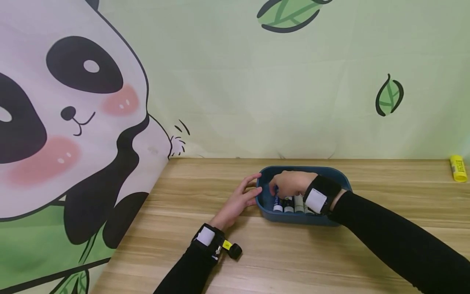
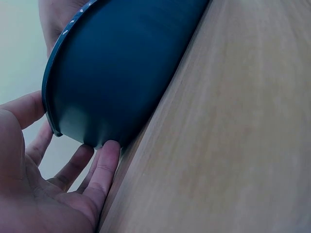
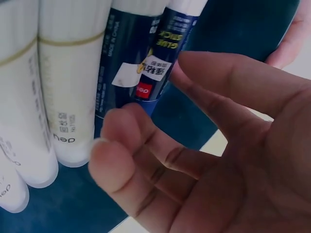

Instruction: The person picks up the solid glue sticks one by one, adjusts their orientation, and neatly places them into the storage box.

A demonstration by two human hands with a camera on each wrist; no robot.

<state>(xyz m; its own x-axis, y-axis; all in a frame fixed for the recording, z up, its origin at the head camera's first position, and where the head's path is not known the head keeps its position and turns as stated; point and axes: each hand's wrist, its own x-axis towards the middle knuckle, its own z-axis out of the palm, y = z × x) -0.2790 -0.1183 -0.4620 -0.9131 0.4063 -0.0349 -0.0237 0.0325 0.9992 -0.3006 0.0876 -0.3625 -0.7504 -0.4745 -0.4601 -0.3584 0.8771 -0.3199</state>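
A dark blue plastic basket (image 1: 301, 219) stands on the wooden table near the back wall. Inside it my right hand (image 1: 291, 182) has its thumb and fingertips against the lower end of a navy glue stick (image 3: 176, 36), the outermost of a row. Beside that lie a second navy glue stick (image 3: 127, 53) and several white glue sticks (image 3: 70, 92), side by side. My left hand (image 1: 236, 204) touches the basket's left end, thumb at the rim and fingertips on the outer wall (image 2: 97, 87). Its fingers are spread and fairly straight.
A yellow glue stick (image 1: 458, 168) stands at the table's far right, by the wall. The back wall carries a cloth (image 1: 235, 81) printed with a panda and leaves. My sleeved right forearm (image 1: 389, 232) passes over the basket's front right corner.
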